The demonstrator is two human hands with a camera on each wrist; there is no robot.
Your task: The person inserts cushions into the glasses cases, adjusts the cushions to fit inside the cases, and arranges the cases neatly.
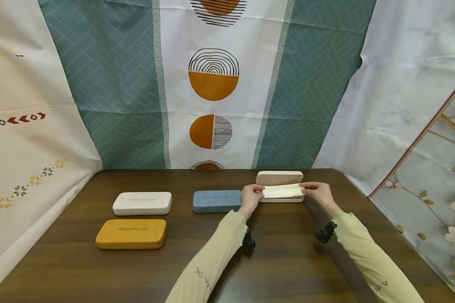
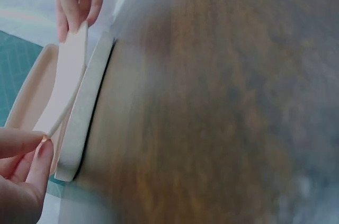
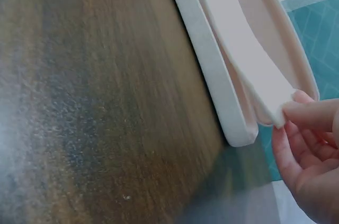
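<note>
A folded cream cloth [image 1: 283, 191] stretches between both hands over an open white glasses case [image 1: 279, 176] at the table's back right. My left hand [image 1: 251, 200] pinches its left end between thumb and fingers. The other end is pinched by my right hand [image 1: 320, 195]. In the left wrist view the cloth [image 2: 68, 70] curves in a thick strip, with the case's base [image 2: 87, 113] beside it and the lid standing raised behind. From the right wrist, the thumb and fingers [image 3: 304, 110] grip one corner of the strip. The cloth hides most of the case's inside.
A shut blue glasses case [image 1: 217, 201] lies just left of my left hand. Farther left are a shut white case [image 1: 142, 203] and, nearer the front, a mustard-yellow case [image 1: 132, 234]. Patterned curtains [image 1: 223, 84] hang behind the brown wooden table [image 1: 280, 269].
</note>
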